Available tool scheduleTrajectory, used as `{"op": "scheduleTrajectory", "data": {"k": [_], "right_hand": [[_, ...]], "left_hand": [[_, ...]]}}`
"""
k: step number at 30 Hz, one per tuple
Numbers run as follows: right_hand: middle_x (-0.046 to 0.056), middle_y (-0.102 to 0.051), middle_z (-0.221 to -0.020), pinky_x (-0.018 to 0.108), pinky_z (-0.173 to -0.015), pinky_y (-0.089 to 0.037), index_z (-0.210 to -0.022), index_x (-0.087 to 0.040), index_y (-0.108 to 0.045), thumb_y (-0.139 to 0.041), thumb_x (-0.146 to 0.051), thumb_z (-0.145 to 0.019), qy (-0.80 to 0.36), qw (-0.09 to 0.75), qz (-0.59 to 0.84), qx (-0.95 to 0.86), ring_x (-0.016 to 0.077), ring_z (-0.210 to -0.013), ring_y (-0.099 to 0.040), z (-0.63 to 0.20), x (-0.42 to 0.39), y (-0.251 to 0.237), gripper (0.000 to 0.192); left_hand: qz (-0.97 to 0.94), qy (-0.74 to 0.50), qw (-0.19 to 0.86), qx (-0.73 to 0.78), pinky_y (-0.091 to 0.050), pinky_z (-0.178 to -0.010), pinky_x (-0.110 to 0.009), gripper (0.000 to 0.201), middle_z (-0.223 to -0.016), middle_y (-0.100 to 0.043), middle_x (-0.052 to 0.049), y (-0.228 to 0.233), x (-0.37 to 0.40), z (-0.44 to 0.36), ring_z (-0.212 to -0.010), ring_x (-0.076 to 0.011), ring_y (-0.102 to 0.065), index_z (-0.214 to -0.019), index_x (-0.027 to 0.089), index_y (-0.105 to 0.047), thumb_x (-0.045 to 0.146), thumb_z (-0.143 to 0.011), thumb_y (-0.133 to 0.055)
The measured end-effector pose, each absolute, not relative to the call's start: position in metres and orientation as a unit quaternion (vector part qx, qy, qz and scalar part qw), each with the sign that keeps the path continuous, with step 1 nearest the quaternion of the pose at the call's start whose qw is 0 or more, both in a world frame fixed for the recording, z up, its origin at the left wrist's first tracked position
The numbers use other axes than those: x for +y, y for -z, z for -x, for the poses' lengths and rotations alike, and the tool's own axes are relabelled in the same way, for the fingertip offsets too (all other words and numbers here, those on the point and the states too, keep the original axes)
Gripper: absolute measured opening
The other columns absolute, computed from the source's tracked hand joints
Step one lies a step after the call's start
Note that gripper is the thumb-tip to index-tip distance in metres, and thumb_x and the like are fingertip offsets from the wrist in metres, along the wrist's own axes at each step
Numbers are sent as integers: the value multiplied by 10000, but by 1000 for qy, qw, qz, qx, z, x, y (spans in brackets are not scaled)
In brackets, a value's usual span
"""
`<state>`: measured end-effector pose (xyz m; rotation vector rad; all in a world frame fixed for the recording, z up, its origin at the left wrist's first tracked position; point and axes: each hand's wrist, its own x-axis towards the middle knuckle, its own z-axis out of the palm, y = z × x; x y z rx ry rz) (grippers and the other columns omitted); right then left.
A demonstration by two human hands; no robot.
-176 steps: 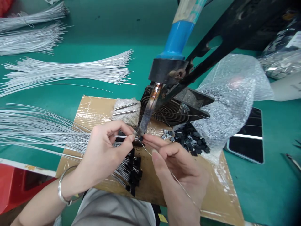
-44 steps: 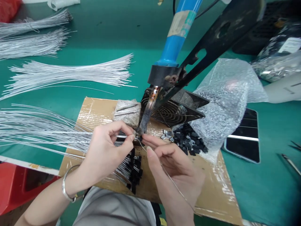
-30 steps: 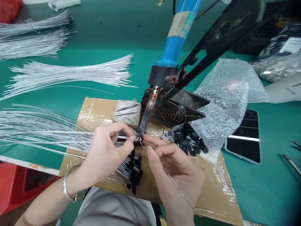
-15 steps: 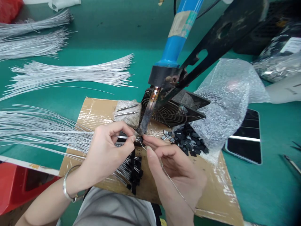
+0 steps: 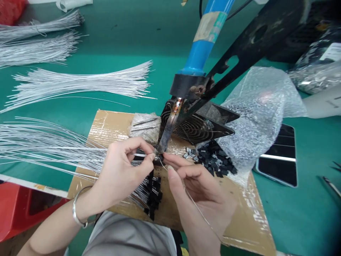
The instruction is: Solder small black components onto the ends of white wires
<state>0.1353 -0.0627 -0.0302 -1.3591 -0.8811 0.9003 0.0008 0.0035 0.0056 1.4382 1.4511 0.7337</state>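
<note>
The left hand (image 5: 121, 172) is pinching a thin silver wire lead (image 5: 139, 154) between thumb and forefinger, pressing its end to the tip of the blue-handled soldering iron (image 5: 170, 124) clamped at 12 o'clock of the hands. The right hand (image 5: 198, 186) is closing narrowly on a thin strand of solder wire (image 5: 198, 209) — feeding it in from 5 o'clock. At 3 o'clock, a clear bubble-wrap bag (image 5: 255, 117) is spilling small black components (image 5: 215, 160) onto the brown cardboard sheet (image 5: 250, 213).
</note>
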Motion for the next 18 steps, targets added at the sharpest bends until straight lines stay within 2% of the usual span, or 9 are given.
{"op": "scheduleTrajectory", "data": {"k": [18], "right_hand": [[32, -836, -1096, 208, -871, -639, -758, -221, -675, -754, -158, -921, -393, 604, 565, -402, 155, -981, -810, -137, -60, 34, 192]], "left_hand": [[-579, -303, 473, 591, -514, -698, -314, 68, -829, -770, -62, -4, 3, 1, -823, -228, -721, -727, 178, -690, 200, -771, -644]]}}
